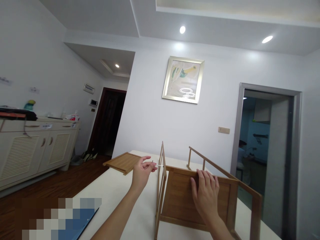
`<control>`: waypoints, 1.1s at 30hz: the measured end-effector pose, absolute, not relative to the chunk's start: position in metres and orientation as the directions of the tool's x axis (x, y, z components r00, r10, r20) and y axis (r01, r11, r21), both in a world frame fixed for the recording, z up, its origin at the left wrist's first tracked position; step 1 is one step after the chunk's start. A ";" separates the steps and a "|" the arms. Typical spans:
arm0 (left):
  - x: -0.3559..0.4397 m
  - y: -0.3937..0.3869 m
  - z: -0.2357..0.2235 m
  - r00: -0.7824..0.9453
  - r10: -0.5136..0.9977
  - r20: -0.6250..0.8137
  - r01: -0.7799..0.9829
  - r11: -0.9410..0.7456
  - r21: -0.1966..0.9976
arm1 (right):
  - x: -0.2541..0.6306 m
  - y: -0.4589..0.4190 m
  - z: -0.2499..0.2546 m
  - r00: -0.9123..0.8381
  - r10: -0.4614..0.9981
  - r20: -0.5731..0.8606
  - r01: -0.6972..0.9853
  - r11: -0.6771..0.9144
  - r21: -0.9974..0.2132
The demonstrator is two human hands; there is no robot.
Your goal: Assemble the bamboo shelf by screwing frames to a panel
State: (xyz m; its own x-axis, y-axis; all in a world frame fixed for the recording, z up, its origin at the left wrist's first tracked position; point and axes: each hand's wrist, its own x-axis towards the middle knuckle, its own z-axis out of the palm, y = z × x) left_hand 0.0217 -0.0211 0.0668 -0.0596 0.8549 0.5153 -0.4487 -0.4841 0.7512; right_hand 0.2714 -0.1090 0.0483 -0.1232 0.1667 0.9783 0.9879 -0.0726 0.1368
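My left hand [143,168] pinches a thin metal hex key [160,165] between thumb and fingers. The key's far end meets the outer side of an upright wooden side frame [160,193]. My right hand [206,193] is closed over the upper edge of a wooden panel [177,196], fingers on top and palm against its face. This panel stands on edge between the left side frame and a second wooden side frame [225,171] on the right. Whatever the key's tip engages is too small to make out.
Beneath the frames is a white table [120,200]. Another wooden panel [123,162] lies flat at its far left. A white cabinet [32,146] stands along the left wall. Beyond the doorway at right, a person [241,156] is partly visible.
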 end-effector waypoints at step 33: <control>0.024 -0.033 0.065 -0.193 0.786 0.587 -0.102 -0.612 0.785 | 0.270 -0.109 0.048 -0.120 0.171 0.978 0.987 -0.082 0.135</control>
State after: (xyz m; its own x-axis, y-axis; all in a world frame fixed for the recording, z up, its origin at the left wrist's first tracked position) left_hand 0.0235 -0.0332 0.0648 -0.1933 0.7859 0.5873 -0.1023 -0.6115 0.7846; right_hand 0.2703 -0.1093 0.0482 -0.1196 0.1714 0.9779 0.9874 -0.0824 0.1352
